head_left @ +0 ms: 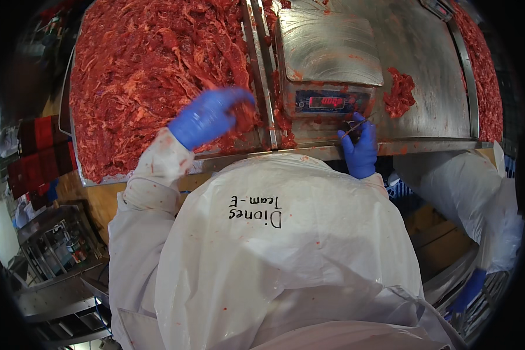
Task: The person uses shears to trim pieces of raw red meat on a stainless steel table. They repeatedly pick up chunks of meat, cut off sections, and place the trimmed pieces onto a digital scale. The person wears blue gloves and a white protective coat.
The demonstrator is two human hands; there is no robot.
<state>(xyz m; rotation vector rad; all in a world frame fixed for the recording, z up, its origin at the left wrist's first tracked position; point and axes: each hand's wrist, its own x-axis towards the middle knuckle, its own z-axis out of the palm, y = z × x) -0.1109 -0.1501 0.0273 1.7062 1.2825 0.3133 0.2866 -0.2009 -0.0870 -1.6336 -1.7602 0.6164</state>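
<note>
My left hand [207, 119], in a blue glove, is over the front right part of a large tray of shredded red raw meat [151, 76]. Its fingers are smeared by motion, so whether they hold any meat cannot be made out. My right hand [361, 153], also gloved in blue, is at the front edge of the steel table, just below the display of a scale [331, 49]. Thumb and fingers are bent around a thin, dark strip-like thing [354, 126] whose kind is unclear. The scale's steel platform carries only smears and small scraps.
A clump of meat [399, 93] lies on the steel table [431, 70] right of the scale. A metal rail [262, 76] divides the tray from the scale. More meat [481, 70] fills the far right side. Another person's white sleeve [449, 181] is close at the right.
</note>
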